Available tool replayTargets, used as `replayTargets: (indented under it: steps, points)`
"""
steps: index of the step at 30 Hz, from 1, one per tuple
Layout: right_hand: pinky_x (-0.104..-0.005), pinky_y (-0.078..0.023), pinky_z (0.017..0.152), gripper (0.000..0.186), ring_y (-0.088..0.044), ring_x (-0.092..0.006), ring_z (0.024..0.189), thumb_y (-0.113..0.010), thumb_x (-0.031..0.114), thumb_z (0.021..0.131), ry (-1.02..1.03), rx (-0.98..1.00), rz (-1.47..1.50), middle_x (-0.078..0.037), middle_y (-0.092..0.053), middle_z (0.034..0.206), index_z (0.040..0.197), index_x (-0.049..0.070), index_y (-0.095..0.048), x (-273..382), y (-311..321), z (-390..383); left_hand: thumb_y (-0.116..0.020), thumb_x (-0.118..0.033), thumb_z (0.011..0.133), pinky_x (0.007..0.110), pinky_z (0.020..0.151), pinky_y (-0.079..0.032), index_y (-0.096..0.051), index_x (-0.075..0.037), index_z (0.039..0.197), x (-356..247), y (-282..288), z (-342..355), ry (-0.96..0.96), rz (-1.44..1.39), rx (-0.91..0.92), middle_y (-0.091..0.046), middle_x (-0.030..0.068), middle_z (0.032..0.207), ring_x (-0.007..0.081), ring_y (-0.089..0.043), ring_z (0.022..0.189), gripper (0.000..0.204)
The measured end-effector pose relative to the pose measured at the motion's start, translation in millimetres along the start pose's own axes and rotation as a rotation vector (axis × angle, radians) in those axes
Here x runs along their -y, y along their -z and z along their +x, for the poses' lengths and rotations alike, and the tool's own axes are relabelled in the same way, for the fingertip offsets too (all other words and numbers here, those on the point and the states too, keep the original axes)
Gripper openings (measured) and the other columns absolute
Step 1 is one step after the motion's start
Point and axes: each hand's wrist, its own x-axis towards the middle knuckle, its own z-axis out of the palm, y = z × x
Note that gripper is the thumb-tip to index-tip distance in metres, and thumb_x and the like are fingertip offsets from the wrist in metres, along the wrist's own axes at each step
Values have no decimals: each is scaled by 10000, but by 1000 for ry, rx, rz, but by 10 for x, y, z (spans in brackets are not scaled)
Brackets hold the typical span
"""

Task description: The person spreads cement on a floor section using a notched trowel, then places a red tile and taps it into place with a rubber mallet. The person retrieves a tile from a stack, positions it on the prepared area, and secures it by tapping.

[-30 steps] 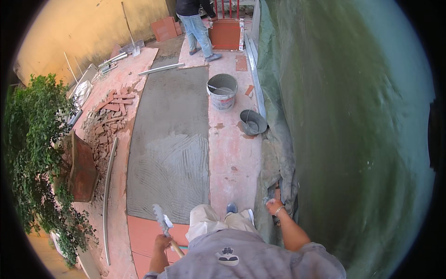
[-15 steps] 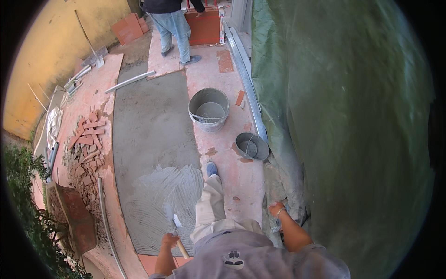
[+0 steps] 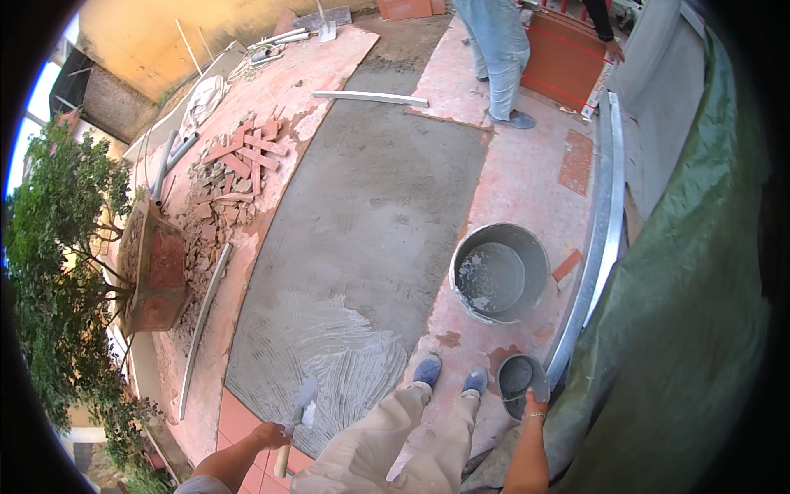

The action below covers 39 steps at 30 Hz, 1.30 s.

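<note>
My left hand is closed around a trowel at the lower left. The wooden handle of this trowel points back toward me, and its mortar-smeared blade is over the wet bed. Under it lies grey mortar, combed into pale ridges at the near end and smoother farther off. On the right, my right hand grips the near rim of a small dark bucket, which tilts slightly beside my right shoe. A larger bucket with grey mix inside stands beyond it on the pinkish floor.
Laid red tiles border the mortar's near left. Broken tile rubble and a planter are at left. A straightedge crosses the far mortar. Metal profiles and a green tarp line the right; a person stands far off.
My right hand has reached forward to the small bucket's rim. The view has swung, and both my shoes now show. The trowel stays in my left hand.
</note>
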Motion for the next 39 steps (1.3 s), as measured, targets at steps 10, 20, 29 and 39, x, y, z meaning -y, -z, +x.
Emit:
replayTargets:
  steps: [10, 20, 29, 39]
  points:
    - [-532, -423, 891, 336, -641, -263, 867, -477, 456, 1010, -499, 319, 333, -5, -647, 936, 1187, 195, -592, 115, -384, 443, -616, -736, 801, 388, 833, -554, -724, -105, 1106, -277, -973, -518, 106, -97, 194, -744, 109, 939, 279, -719, 924, 709]
    - [-601, -370, 1059, 835, -561, -488, 1116, -338, 712, 906, -497, 790, 218, -217, -621, 1093, 1354, 23, -487, 798, -1558, -1304, -637, -680, 811, 443, 981, -499, -691, -27, 1153, -237, -1553, -347, -34, -387, 63, -701, 217, 1162, 368, -651, 1143, 739]
    - [-463, -605, 805, 647, -710, -276, 970, -553, 148, 997, 601, 1409, 145, -234, -655, 1185, 1574, 91, -267, 4767, -3246, -5917, -635, -520, 888, 463, 972, -508, -707, 12, 1096, -16, -1439, -898, 60, -811, 59, -693, 254, 1129, 380, -654, 1100, 575]
    - [-450, -479, 1027, 438, -608, -378, 1169, -681, 222, 883, 1673, 845, 9, -244, -626, 1237, 1233, -33, -619, 5416, -2510, -6161, -678, -428, 844, 461, 833, -552, -728, -11, 1033, -362, -1749, -780, -32, -1001, -121, -730, 224, 982, 366, -707, 934, 460]
